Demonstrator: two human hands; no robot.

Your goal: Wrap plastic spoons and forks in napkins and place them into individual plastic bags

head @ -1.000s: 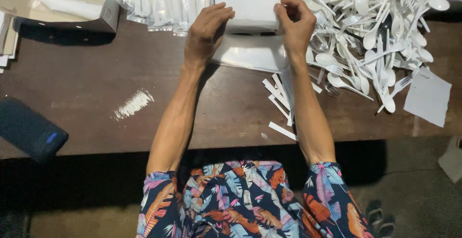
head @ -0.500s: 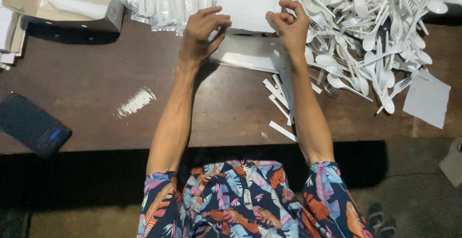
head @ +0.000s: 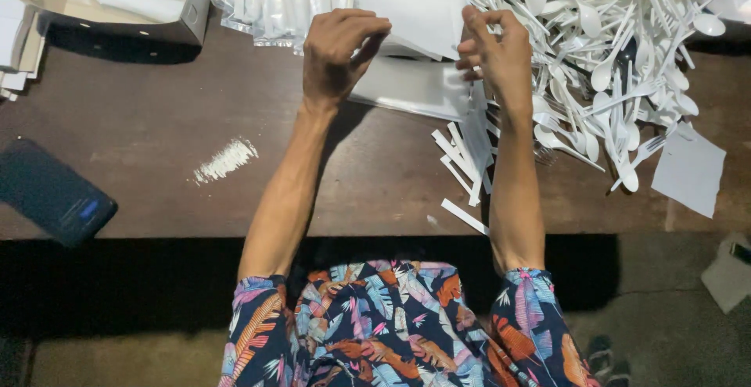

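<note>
hands are raised over the dark wooden table (head: 156,129). the left hand (head: 338,51) and right hand (head: 493,47) each pinch, fingers closed, an edge of the white paper napkin (head: 415,4) held between them above a flat white stack (head: 411,90). step in hand appears to be separating one sheet. loose white plastic spoons and forks (head: 610,51) lie just right.

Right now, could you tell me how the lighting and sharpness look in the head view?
Head view: the white spoons and white sheet glare, nearly blown out; deep shadow lies under the table edge; the left hand and right hand look sharp, with little blur.
</note>
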